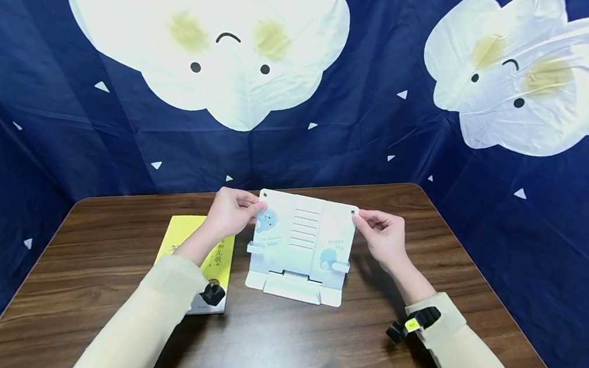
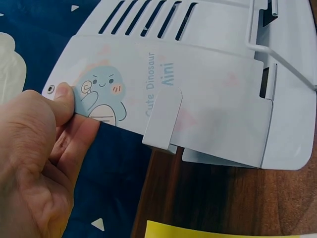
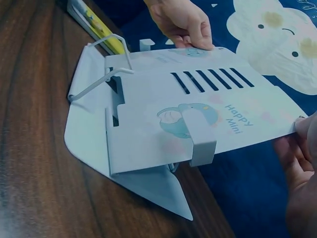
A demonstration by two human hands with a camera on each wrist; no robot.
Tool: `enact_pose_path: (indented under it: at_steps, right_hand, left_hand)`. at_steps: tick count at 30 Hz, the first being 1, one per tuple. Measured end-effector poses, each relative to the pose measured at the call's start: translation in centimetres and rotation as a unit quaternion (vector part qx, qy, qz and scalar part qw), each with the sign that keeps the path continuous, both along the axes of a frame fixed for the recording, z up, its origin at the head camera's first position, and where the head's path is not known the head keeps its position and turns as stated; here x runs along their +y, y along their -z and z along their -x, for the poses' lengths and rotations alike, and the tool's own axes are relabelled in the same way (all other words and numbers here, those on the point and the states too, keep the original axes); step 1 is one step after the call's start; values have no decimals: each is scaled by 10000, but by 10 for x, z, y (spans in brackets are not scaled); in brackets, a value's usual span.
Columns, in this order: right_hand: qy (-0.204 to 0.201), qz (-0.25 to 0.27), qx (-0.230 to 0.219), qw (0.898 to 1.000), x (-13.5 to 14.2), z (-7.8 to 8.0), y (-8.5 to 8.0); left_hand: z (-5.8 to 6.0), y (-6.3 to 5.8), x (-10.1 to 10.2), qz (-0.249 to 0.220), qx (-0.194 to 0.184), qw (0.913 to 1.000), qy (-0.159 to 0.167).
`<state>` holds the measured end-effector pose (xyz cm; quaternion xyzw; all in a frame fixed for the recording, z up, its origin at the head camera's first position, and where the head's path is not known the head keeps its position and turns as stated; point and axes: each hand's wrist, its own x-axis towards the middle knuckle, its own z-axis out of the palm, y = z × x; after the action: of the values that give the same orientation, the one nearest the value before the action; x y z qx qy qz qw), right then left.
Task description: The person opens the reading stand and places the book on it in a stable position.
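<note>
A white book stand (image 1: pixel 300 245) with dinosaur pictures, slots and page clips (image 3: pixel 202 136) stands tilted back at the middle of the table. My left hand (image 1: pixel 231 213) pinches its upper left corner between thumb and fingers. At the upper right corner, my right hand (image 1: pixel 385 237) pinches the panel's edge the same way. A white wire bracket (image 3: pixel 101 82) crosses the stand's lower front. In the right wrist view the base plate (image 3: pixel 153 188) shows below the raised panel, at an angle to it.
On the wooden table (image 1: pixel 267 350), a yellow and white book (image 1: pixel 222 254) lies left of the stand, partly under my left forearm. Behind the table's far edge hangs a dark blue cloth (image 1: pixel 375 142) with white clouds.
</note>
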<state>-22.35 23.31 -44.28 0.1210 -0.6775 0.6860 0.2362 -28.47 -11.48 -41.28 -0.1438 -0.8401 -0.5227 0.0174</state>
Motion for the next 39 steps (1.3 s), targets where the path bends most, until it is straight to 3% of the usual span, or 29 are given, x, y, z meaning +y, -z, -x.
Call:
enact_pose_path:
  at_steps: [14, 39]
  right_hand:
    - [-46, -130, -493, 9987, 0, 14, -7]
    - [-12, -669, -760, 9949, -2, 30, -12]
  left_hand:
    - [-8, 1, -3, -234, -99, 9997, 53]
    - [-20, 1, -7, -374, -211, 9991, -24]
